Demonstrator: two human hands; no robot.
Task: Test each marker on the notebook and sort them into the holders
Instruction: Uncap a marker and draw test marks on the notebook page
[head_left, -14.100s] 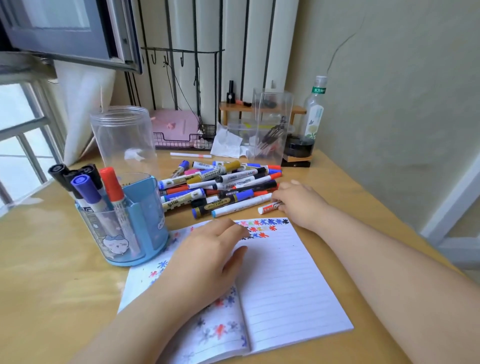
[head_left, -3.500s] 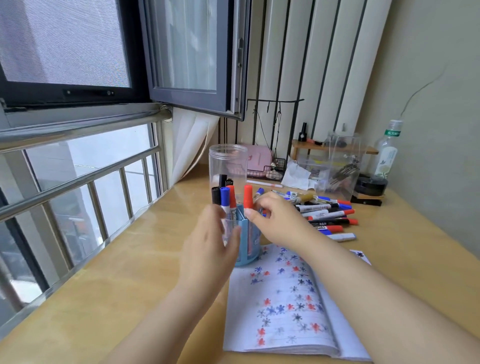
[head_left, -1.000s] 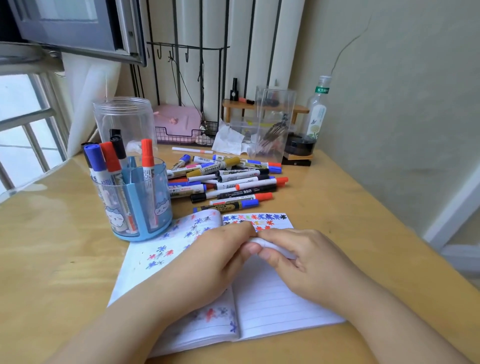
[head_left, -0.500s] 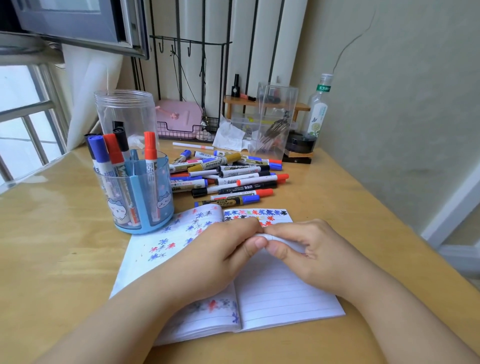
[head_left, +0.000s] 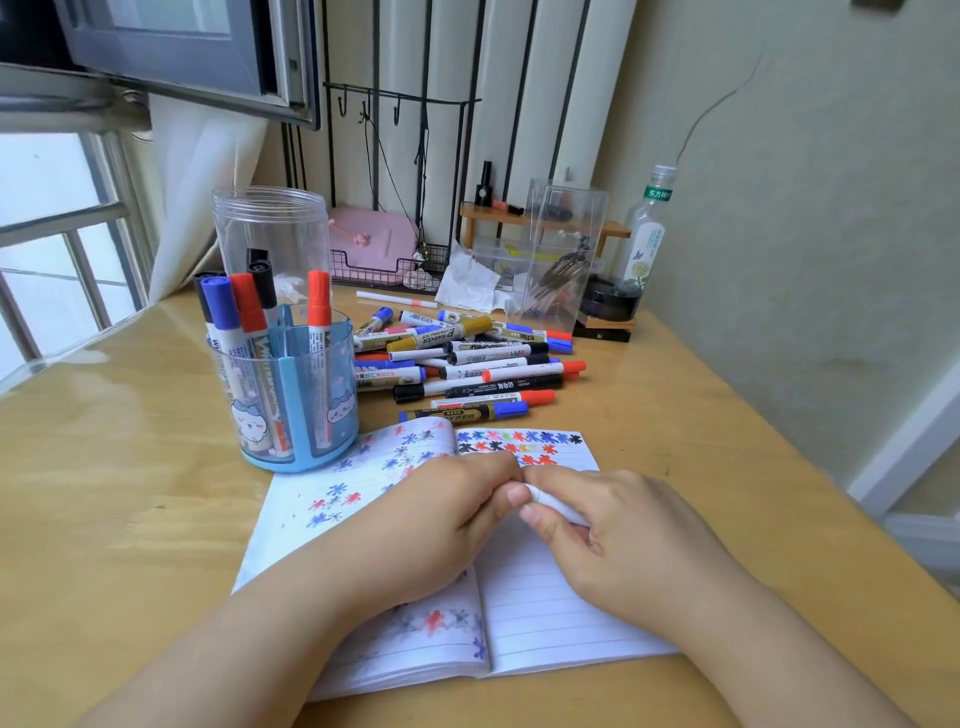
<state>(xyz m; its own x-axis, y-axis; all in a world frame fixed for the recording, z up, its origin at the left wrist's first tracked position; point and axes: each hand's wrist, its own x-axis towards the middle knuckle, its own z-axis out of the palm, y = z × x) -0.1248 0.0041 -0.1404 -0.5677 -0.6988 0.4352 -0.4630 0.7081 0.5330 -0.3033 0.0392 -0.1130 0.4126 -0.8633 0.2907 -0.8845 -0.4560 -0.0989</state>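
The desk looks as it did a second ago. The notebook lies open at lower centre, the blue holder stands mid-left with five markers, as before, and the clear jar behind it. The unsorted pile is unchanged. Both hands have stayed together over the page: the right hand grips a white marker, the left hand pinches its end, probably uncapping it for a test stroke.

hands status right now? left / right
Left hand: fingers curled at one end of the white marker; its cap is hidden.
Right hand: closed on the marker's barrel, above the notebook.
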